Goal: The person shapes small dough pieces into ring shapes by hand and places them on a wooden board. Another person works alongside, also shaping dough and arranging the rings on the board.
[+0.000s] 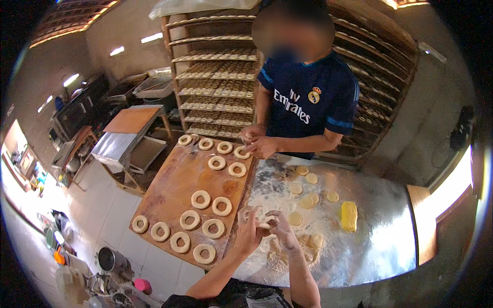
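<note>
My left hand point(249, 229) and my right hand point(283, 232) meet over the seam between a wooden board and a floured metal table. Their fingers are closed around a small pale piece of dough point(264, 223), floury and partly hidden; whether it has a hole I cannot tell. Left of my hands, several dough rings lie on the wooden board point(169, 197), the closest being one ring point(220, 229) by my left wrist. On the metal table point(367, 179), flat dough discs point(295, 218) lie in scattered flour, and a crumbly dough heap point(303, 250) sits beside my right forearm.
Across the table a co-worker in a dark blue shirt point(313, 84) has both hands point(261, 146) together above the board's far corner. A yellow block point(348, 216) rests on the right. Tall racks point(215, 77) of dough-filled trays stand behind. Pots point(113, 260) stand on the floor at lower left.
</note>
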Available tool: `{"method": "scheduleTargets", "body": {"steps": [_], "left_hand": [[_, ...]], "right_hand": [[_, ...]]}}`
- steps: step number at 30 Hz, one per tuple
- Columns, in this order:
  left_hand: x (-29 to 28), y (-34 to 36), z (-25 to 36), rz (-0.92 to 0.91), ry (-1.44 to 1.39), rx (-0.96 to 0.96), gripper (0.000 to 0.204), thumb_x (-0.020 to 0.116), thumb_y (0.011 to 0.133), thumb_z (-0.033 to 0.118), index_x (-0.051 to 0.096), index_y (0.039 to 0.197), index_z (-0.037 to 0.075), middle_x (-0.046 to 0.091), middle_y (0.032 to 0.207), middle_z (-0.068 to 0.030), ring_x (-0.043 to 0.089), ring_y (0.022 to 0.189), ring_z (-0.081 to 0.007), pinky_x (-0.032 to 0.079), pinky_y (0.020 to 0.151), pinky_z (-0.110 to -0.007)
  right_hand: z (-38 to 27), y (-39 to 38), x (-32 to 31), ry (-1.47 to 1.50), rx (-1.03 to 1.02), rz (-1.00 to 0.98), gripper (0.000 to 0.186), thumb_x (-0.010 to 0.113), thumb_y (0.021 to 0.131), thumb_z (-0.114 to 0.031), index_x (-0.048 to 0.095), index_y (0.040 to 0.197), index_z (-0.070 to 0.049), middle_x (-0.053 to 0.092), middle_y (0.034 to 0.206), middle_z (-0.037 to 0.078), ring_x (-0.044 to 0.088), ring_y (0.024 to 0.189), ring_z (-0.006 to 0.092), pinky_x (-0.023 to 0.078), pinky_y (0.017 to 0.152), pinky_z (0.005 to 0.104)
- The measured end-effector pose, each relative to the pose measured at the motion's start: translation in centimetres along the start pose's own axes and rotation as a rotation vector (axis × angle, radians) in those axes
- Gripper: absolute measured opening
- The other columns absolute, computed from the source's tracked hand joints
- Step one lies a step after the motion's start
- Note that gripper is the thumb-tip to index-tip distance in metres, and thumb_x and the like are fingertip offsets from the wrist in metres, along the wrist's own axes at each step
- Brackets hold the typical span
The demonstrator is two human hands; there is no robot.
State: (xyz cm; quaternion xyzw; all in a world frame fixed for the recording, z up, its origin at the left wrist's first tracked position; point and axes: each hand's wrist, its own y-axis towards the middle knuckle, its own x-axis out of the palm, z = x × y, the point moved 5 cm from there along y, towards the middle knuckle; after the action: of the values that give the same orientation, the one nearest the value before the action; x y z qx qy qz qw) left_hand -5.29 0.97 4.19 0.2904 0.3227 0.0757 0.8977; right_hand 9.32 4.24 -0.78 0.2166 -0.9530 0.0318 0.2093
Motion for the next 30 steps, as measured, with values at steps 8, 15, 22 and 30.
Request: {"method": "scheduleTargets", "body": {"steps": [8, 15, 22, 30], "left_hand": [[-3.5, -1.5, -3.6, 0.038, -0.885, -0.527, 0.036, 0.049, 0.092, 0.002, 0.045, 0.128, 0.006, 0.058, 0.083, -0.0045, 0.061, 0.081, -0.0132, 0.047, 0.069, -0.03], [-11.0, -1.5, -8.2, 0.036, -0.016, -0.378, 0.028, 0.049, 0.103, 0.028, 0.044, 0.113, 0.002, 0.064, 0.077, -0.0205, 0.064, 0.062, -0.0415, 0.049, 0.053, -0.048], [-17.4, -2.5, -13.5, 0.081, -0.041, -0.357, 0.027, 0.048, 0.103, 0.03, 0.046, 0.111, 0.004, 0.064, 0.072, -0.0225, 0.064, 0.064, -0.044, 0.049, 0.056, -0.05], [-21.9, -1.9, -20.3, 0.013, 0.066, -0.429, 0.03, 0.043, 0.105, 0.035, 0.05, 0.115, 0.007, 0.064, 0.07, -0.0237, 0.065, 0.068, -0.0462, 0.051, 0.06, -0.055]], "right_hand": [[2.3, 2.6, 5.6, -0.136, -0.112, 0.166, 0.064, 0.037, 0.102, -0.062, 0.042, 0.14, -0.011, 0.067, 0.093, 0.013, 0.064, 0.089, 0.0209, 0.049, 0.084, 0.0343], [2.9, 7.0, 15.7, 0.496, -0.153, -0.443, 0.079, 0.035, 0.098, -0.072, 0.041, 0.145, -0.008, 0.061, 0.102, 0.009, 0.06, 0.096, 0.0169, 0.045, 0.086, 0.0312], [7.0, 11.5, 22.7, -0.229, -0.013, -0.098, 0.061, 0.042, 0.101, -0.061, 0.044, 0.135, -0.01, 0.06, 0.103, 0.01, 0.06, 0.08, 0.0156, 0.046, 0.067, 0.0256], [11.1, 15.8, 26.5, -0.044, -0.124, -0.199, 0.06, 0.049, 0.1, -0.057, 0.04, 0.141, -0.013, 0.061, 0.11, 0.012, 0.064, 0.08, 0.0176, 0.052, 0.072, 0.0278]]}}
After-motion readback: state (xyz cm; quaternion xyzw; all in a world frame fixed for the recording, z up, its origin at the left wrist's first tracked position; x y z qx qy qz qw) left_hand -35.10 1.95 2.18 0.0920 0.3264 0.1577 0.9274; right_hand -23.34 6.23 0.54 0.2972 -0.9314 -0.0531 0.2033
